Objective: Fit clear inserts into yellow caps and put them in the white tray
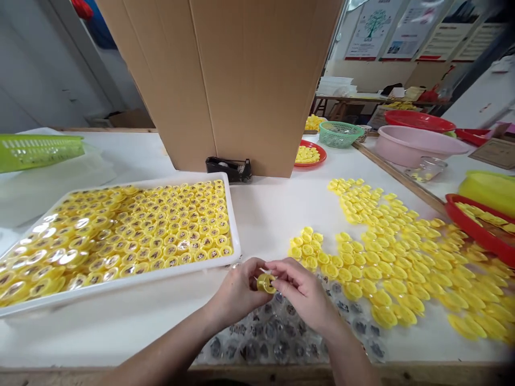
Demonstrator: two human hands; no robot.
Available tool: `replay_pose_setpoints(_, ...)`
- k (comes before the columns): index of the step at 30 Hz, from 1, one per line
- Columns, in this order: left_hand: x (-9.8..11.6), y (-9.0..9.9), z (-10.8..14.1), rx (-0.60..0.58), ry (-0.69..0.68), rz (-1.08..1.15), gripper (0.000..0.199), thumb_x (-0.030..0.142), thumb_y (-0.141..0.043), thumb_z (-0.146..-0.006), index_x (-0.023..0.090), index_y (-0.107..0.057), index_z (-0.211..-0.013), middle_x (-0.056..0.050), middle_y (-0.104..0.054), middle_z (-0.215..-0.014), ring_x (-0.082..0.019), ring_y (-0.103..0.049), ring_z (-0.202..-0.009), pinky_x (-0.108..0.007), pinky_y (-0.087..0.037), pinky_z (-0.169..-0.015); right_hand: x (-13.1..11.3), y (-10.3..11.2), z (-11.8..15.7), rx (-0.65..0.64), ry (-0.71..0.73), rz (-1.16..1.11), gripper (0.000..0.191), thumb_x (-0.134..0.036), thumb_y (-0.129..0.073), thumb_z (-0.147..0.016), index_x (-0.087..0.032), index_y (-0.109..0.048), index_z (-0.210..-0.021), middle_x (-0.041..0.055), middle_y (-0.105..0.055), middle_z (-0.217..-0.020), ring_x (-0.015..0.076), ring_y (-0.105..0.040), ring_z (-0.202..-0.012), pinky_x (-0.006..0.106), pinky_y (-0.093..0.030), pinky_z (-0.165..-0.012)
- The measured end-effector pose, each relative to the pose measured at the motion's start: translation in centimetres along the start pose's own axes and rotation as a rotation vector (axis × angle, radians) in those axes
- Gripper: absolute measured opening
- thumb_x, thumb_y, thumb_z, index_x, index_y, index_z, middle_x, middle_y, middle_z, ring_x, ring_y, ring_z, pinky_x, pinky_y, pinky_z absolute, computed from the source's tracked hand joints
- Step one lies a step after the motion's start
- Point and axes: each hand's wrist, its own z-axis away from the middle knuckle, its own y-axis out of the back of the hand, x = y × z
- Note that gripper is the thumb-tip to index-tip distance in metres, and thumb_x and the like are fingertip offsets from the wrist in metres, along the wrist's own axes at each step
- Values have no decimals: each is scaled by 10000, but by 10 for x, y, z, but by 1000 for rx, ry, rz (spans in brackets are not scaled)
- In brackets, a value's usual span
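Between my two hands is a small round yellow plastic piece (pixel 264 283). My left hand (pixel 238 287) is closed around its left side, and the fingers of my right hand (pixel 301 289) pinch at its right edge. Beneath my hands lie many clear round pieces with dark printed pictures (pixel 277 335), spread near the table's front edge. Many plain yellow round pieces (pixel 370 273) cover the table to the right. On the left, a white tray (pixel 235 236) is filled with rows of yellow pieces that bear dark pictures in their middles.
A tall cardboard sheet (pixel 241 80) stands behind, with a black tape dispenser (pixel 229 170) at its foot. A green basket (pixel 340 134), a red plate (pixel 319 155) and a pink basin (pixel 418 145) are at the back right. A lime-green basket (pixel 40 153) sits far left.
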Motion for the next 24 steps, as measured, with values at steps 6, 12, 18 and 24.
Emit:
replay_pose_setpoints(6,-2,1,6,84,18,-78,223,211,-630,-676,162,-622,-893,-6,-644,-748,-126,-544,-641,-224,-393,-569,-13,-11,2,39,30,257,157,-173,-554,-837,-220,-642,-958,25,-609,-876,168,-583,-766,303,-481,-690)
replay_pose_setpoints(12,-1,5,12,41,-1,60,358,113,-623,-653,181,-630,-1004,-26,-668,-825,-147,-583,-702,-242,-423,-616,-24,-19,4,77,107,430,165,-148,-587,-801,-191,-631,-954,50,-628,-871,188,-597,-753,326,-501,-671)
replay_pose_setpoints(18,-2,12,14,-162,147,703,377,252,-714,-715,136,-645,-1068,-78,-666,-939,-124,-577,-748,-246,-444,-682,-25,-8,5,40,111,354,182,-176,-593,-817,-221,-629,-989,42,-648,-923,176,-617,-756,306,-522,-680)
replay_pose_setpoints(24,-10,8,16,-114,264,921,356,312,-724,-736,171,-677,-1060,-60,-679,-885,-98,-592,-678,-191,-450,-584,-28,-9,10,62,96,338,239,-157,-635,-796,-232,-623,-1022,21,-655,-929,166,-627,-749,295,-535,-685)
